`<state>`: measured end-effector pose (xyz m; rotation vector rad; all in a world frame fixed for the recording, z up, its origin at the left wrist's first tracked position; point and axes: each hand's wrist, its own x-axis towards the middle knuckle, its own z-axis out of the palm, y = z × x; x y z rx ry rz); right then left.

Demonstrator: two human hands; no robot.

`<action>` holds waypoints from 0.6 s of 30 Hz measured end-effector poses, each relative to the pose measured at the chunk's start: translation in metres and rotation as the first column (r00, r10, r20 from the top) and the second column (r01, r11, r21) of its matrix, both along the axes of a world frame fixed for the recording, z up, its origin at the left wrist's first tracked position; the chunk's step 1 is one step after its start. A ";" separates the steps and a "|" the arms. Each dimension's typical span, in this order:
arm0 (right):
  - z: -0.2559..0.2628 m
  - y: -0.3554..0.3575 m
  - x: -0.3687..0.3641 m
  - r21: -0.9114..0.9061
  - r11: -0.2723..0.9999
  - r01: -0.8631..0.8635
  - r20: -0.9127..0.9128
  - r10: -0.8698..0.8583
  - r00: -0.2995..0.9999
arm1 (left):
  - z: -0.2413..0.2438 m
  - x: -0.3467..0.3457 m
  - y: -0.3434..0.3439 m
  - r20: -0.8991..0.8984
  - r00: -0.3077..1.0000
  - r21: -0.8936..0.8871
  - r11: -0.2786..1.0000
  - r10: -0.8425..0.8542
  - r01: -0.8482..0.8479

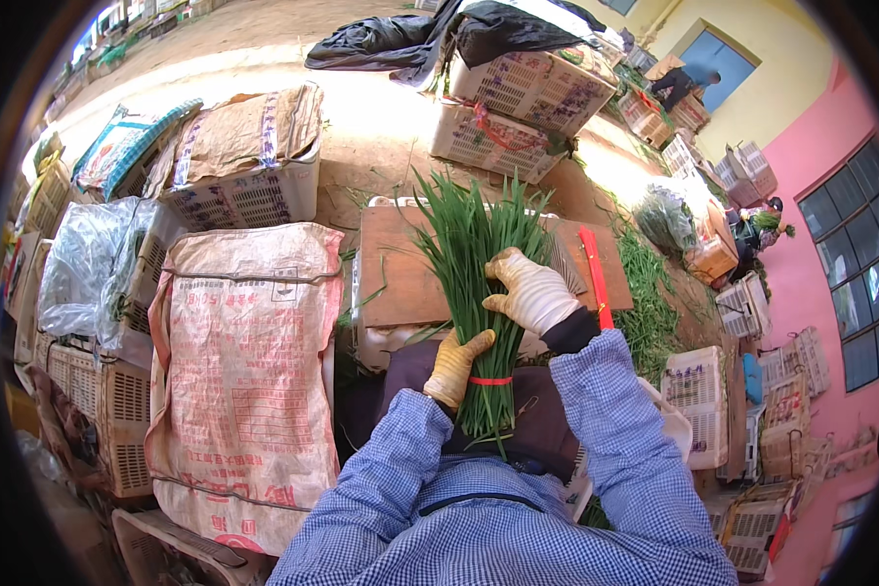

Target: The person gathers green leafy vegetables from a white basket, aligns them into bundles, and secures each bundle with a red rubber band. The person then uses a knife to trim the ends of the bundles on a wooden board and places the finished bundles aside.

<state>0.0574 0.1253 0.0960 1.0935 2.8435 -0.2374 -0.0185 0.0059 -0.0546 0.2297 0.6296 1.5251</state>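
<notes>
A bundle of long green chive-like leaves [476, 242] stands in front of me, cut ends towards my lap, tips spreading over a brown wooden board [399, 282]. A red tie [491, 381] circles its lower part. My left hand [458, 366], in a yellowed glove, grips the bundle just above the tie, thumb across the front. My right hand [531, 289], in a whitish glove, touches the leaves higher up on the right side; its thumb and forefinger are apart, and whether they pinch any leaves is unclear. Red strips [593, 271] lie on the board near my right wrist.
A lidded crate under a printed woven sack [249, 381] stands to my left. Stacked plastic crates [520, 102] stand ahead. Loose green leaves [641, 300] cover the ground at right. Beyond them, one person [758, 223] is by the pink wall and another [681, 80] bends near a blue door.
</notes>
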 end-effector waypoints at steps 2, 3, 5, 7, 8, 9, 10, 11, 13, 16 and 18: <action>-0.003 -0.004 -0.002 0.018 1.000 0.017 0.049 -0.018 0.999 | -0.003 0.001 0.001 0.004 1.000 0.000 1.000 -0.001 0.001; -0.004 -0.006 -0.004 0.027 0.999 0.023 0.072 -0.025 0.997 | -0.004 0.002 0.001 0.008 1.000 -0.003 1.000 -0.001 0.001; -0.012 -0.005 -0.002 0.072 0.997 -0.003 0.001 0.003 1.000 | -0.007 0.002 0.002 0.015 1.000 -0.011 1.000 -0.001 0.002; -0.032 0.005 0.005 0.062 0.998 0.008 -0.114 -0.001 0.994 | -0.002 0.002 0.001 0.040 0.999 -0.020 1.000 -0.001 0.002; -0.048 0.013 0.011 0.038 0.999 0.021 -0.186 -0.014 0.983 | 0.000 0.003 0.001 0.051 0.999 -0.024 1.000 -0.003 0.005; -0.089 0.034 0.022 -0.025 0.998 0.050 -0.283 -0.055 0.958 | 0.000 0.004 0.001 0.050 0.999 -0.027 1.000 -0.006 0.007; -0.094 0.035 0.019 -0.066 0.996 0.051 -0.361 -0.072 0.930 | -0.002 0.002 0.000 0.048 0.999 -0.034 0.999 0.010 -0.009; -0.097 0.035 0.019 -0.103 0.993 0.056 -0.437 -0.096 0.894 | -0.002 0.001 0.000 0.046 0.999 -0.037 0.999 0.017 -0.015; -0.044 -0.001 0.006 -0.124 0.991 0.054 -0.554 -0.115 0.825 | 0.001 -0.001 -0.001 0.041 0.999 -0.037 0.999 0.034 -0.032; -0.032 0.010 0.017 0.210 0.976 0.054 -0.413 0.039 0.910 | 0.002 0.001 -0.001 0.020 0.999 -0.030 0.999 0.029 -0.028; 0.000 0.009 0.019 0.498 0.867 0.006 -0.330 0.183 0.926 | 0.000 -0.001 -0.001 0.009 1.000 -0.022 0.999 0.029 -0.029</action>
